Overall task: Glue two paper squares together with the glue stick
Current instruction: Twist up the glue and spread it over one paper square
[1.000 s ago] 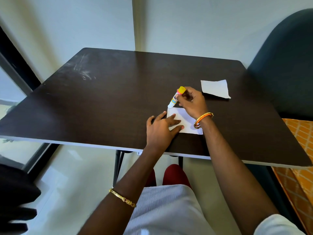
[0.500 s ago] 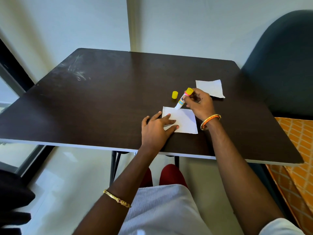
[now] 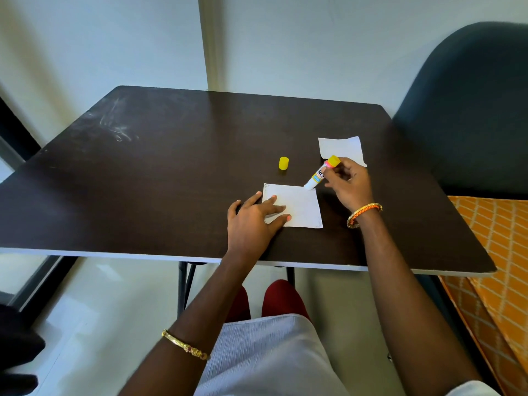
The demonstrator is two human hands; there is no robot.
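A white paper square lies flat on the dark table. My left hand rests on its left part, fingers spread and pressing it down. My right hand grips an uncapped glue stick, tilted with its white tip touching the square's far right corner. A second white paper square lies farther back, partly hidden by my right hand. The yellow cap stands on the table behind the near square.
A dark upholstered chair stands at the right of the table. An orange patterned fabric lies below it. A white wall runs close behind the table's far edge.
My right hand slid the glue stick along the far edge of the square, from its left corner to its right corner. The yellow cap came into view. My left hand stayed on the paper.
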